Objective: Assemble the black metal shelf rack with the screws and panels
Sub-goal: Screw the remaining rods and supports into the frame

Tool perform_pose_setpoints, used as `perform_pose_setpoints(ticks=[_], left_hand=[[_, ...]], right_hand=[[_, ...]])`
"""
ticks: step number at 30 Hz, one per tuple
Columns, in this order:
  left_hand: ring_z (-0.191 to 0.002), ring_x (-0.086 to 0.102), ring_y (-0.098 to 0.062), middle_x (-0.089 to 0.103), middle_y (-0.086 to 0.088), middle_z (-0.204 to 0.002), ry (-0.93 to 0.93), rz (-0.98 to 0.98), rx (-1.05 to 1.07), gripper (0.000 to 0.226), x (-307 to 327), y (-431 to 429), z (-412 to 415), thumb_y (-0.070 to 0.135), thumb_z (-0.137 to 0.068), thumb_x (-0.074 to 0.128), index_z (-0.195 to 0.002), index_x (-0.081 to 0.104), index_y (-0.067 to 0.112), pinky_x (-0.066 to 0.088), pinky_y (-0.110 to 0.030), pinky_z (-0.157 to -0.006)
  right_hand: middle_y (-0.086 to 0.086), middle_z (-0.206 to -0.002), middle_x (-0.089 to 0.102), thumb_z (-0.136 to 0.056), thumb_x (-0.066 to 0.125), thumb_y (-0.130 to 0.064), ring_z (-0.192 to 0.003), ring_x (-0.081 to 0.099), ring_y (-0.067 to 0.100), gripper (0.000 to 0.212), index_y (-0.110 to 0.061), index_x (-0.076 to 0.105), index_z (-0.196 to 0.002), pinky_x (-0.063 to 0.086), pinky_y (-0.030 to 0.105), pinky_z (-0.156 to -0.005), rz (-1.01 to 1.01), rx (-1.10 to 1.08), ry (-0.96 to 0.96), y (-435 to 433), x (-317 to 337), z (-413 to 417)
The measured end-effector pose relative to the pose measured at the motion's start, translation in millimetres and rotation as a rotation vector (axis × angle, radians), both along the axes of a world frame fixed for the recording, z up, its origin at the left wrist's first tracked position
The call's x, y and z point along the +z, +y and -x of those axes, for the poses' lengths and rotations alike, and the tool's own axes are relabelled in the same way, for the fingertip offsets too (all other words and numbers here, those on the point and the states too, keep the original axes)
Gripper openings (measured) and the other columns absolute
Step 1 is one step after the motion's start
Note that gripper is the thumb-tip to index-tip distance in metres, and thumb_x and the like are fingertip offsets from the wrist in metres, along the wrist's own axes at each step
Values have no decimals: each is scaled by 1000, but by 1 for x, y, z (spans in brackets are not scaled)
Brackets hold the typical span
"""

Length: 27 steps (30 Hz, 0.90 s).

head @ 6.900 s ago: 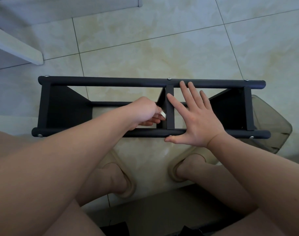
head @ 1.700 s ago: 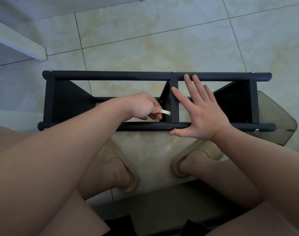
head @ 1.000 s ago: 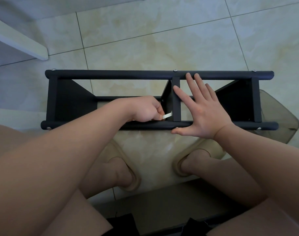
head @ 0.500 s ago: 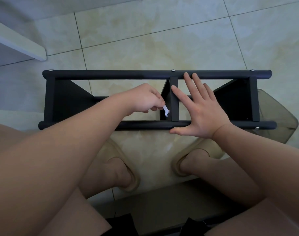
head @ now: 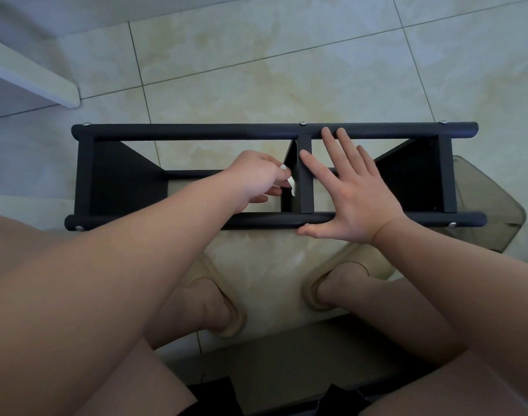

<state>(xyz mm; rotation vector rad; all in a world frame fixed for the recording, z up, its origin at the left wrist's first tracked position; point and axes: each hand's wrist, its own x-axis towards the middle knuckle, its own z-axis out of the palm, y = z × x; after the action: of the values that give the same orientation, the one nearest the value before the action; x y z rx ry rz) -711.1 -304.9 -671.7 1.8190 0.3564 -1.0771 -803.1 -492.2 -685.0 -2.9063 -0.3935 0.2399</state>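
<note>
The black metal shelf rack (head: 196,131) lies on its side on the tiled floor in front of me, its long tubes running left to right. Three black panels stand between the tubes; the middle panel (head: 306,175) sits near the centre. My left hand (head: 256,178) reaches inside the rack and pinches a small white wrench (head: 292,187) against the left face of the middle panel. My right hand (head: 352,190) lies flat with spread fingers across the middle panel's edge and both tubes, thumb on the near tube. Silver screw heads (head: 302,123) show along the tubes.
My two feet in beige slippers (head: 226,313) stand just behind the near tube. A smoky translucent plastic piece (head: 494,211) lies under the rack's right end. A white furniture edge (head: 31,76) crosses the far left floor.
My left hand has swung the small white wrench back and forth beside the middle panel, now lifted toward the far side. My right hand has stayed pressed flat on the rack.
</note>
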Motion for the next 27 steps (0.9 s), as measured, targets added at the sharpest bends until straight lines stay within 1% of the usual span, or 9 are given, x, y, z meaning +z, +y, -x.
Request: perform_pose_setpoints(ticks=[2, 5, 8, 13, 20, 24, 27], left_hand=[[-83, 72, -11, 76, 7, -82, 23, 18, 28, 6, 2, -1, 0, 27, -94, 66, -97, 67, 22, 53, -30, -78], [-85, 72, -10, 78, 6, -89, 67, 26, 53, 17, 4, -3, 0, 28, -96, 62, -109, 68, 19, 52, -28, -75], [-88, 72, -10, 78, 6, -89, 108, 27, 68, 21, 6, -4, 0, 31, -98, 59, -112, 68, 18, 53, -29, -76], [-88, 71, -11, 78, 7, -90, 138, 38, 45, 22, 6, -3, 1, 32, -98, 59, -112, 68, 18, 51, -30, -77], [-81, 70, -10, 75, 10, -75, 100, 2, -36, 18, 6, -2, 2, 29, -98, 58, -108, 69, 19, 51, -30, -77], [-82, 70, -11, 76, 6, -85, 77, 10, -42, 16, 5, -2, 3, 27, -98, 58, -108, 68, 19, 51, -29, -77], [-81, 71, -9, 76, 7, -84, 82, 29, 6, 15, 5, -2, 1, 27, -98, 58, -108, 68, 20, 51, -28, -74]], right_hand=[[18, -170, 3, -71, 39, -94, -156, 1, 41, 117, -24, 18, -163, 16, 63, -122, -1, -2, 3, 0, 1, 0], [18, -170, 3, -70, 41, -93, -156, 1, 41, 118, -24, 20, -163, 16, 63, -122, -3, -5, 6, 0, 1, 0], [18, -170, 4, -69, 42, -93, -156, 1, 40, 118, -24, 20, -163, 15, 62, -123, -9, -8, 10, 0, 1, 0], [18, -170, 3, -70, 41, -94, -156, 0, 40, 118, -24, 19, -163, 15, 62, -123, -2, -3, 11, 0, 1, 0], [18, -170, 2, -71, 39, -95, -156, 0, 41, 118, -24, 18, -163, 16, 62, -123, 6, 3, 7, 0, 1, 0], [18, -170, 3, -71, 39, -95, -156, 0, 41, 118, -24, 19, -163, 16, 63, -122, 4, 2, 8, 0, 1, 0], [18, -170, 2, -70, 40, -94, -156, 0, 40, 118, -24, 19, -163, 16, 62, -123, 0, -2, 13, 0, 2, 0]])
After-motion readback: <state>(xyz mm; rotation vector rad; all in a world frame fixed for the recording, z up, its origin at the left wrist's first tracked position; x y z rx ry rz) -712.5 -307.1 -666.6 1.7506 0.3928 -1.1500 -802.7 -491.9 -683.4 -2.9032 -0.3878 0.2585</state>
